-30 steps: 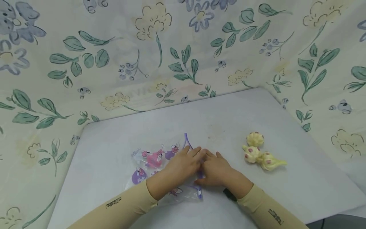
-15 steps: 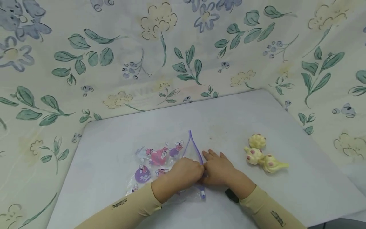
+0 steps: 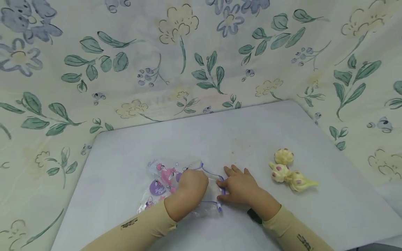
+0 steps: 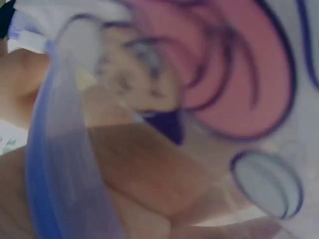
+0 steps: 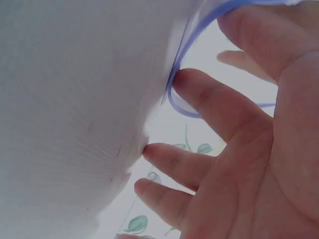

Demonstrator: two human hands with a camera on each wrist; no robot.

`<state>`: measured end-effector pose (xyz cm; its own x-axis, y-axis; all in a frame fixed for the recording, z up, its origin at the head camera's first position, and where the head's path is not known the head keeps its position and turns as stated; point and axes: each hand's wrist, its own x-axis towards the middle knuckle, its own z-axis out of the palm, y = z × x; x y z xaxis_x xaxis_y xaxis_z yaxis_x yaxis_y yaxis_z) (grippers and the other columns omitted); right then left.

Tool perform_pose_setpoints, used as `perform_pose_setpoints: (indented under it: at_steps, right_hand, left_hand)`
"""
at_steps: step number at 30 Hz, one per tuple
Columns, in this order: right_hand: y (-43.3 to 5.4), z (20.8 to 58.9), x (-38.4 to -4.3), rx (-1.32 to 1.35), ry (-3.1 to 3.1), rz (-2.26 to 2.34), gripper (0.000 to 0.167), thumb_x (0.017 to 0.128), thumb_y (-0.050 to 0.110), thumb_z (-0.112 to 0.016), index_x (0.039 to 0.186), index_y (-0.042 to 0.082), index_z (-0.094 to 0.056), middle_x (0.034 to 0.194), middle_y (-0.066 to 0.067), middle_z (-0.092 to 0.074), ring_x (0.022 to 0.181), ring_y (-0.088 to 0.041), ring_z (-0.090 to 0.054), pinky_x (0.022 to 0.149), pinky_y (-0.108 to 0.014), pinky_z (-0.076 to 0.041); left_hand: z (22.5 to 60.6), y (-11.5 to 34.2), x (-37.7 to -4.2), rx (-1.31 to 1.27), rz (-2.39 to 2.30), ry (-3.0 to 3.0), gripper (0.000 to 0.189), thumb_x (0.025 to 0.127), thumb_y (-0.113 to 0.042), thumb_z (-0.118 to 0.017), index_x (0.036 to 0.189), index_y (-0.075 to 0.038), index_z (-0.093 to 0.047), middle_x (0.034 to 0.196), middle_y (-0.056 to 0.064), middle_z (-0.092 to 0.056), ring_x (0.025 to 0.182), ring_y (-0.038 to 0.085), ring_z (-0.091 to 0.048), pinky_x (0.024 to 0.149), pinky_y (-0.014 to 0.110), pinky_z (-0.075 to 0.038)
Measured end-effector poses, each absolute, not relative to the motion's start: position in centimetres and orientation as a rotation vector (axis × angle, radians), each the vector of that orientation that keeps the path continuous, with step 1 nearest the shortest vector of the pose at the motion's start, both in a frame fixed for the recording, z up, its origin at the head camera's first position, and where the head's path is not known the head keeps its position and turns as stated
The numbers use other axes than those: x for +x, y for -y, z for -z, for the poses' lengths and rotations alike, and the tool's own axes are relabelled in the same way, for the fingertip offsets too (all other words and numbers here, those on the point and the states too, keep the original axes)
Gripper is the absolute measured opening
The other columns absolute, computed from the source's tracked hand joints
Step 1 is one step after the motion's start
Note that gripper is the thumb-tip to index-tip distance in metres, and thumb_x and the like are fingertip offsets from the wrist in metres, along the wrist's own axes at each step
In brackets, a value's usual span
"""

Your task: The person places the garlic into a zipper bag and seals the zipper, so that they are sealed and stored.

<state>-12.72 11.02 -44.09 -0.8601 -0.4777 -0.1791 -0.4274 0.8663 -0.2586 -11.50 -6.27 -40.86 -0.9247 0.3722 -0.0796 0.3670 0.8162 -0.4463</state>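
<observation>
We see the curled left hand (image 3: 191,184) gripping a transparent, printed plastic bag (image 3: 157,188); the right hand (image 3: 240,186), fingers spread, touches its curved purple edge (image 5: 209,17).

The work area contains one white table (image 3: 245,136), one clear printed bag (image 3: 168,177), three yellow bulbs (image 3: 280,173), one dark object (image 3: 254,216), two beige sleeves (image 3: 147,223), one left hand (image 3: 192,184), one right hand (image 3: 241,186).

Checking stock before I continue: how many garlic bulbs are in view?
3, right of the bag: far bulb, middle bulb at left, near bulb at right. The hands may hide others.
</observation>
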Motion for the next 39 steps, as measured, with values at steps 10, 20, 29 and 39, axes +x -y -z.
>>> perform_pose_setpoints:
  at_steps: [10,20,29,39]
  right_hand:
    - [-10.5,43.7,-12.5,-0.62,-2.87,0.198,0.048,0.087,0.062,-0.066,0.125,0.033,-0.071,0.151,-0.014,-0.051,0.143,-0.041,-0.043,0.107,-0.072,-0.033]
    - [-10.6,43.9,-12.6,-0.603,-2.861,0.16,0.056,0.082,0.058,-0.074,0.13,0.03,-0.069,0.151,-0.014,-0.052,0.142,-0.041,-0.044,0.108,-0.071,-0.033]
    - [-10.4,43.9,-12.6,-0.588,-2.839,0.187,0.058,0.082,0.057,-0.075,0.132,0.029,-0.068,0.153,-0.013,-0.05,0.143,-0.042,-0.042,0.109,-0.071,-0.031]
    - [-10.9,43.9,-13.1,-0.728,-2.886,0.219,0.065,0.08,0.052,-0.079,0.137,0.026,-0.064,0.159,-0.018,-0.039,0.147,-0.039,-0.037,0.114,-0.067,-0.028]
  left_hand:
    - [40.0,10.0,-9.5,-1.068,-0.594,2.591,0.012,0.074,-0.014,-0.082,0.071,-0.015,-0.071,0.071,-0.002,-0.055,0.06,0.011,-0.051,0.051,0.026,-0.049]
    - [40.9,11.7,-9.5,-1.06,-0.411,2.489,0.023,0.075,-0.019,-0.083,0.096,-0.012,-0.076,0.158,0.014,-0.041,0.139,0.033,-0.046,0.099,0.063,-0.047]
    - [41.3,10.5,-10.9,-0.529,-0.312,3.025,0.025,0.081,-0.021,-0.074,0.101,-0.007,-0.078,0.167,0.018,-0.02,0.148,0.051,-0.026,0.091,0.076,-0.044]
    - [42.8,12.0,-13.1,-0.445,0.192,3.22,0.047,0.072,-0.052,-0.085,0.089,-0.011,-0.074,0.153,0.028,-0.043,0.107,0.043,-0.068,0.076,0.05,-0.06]
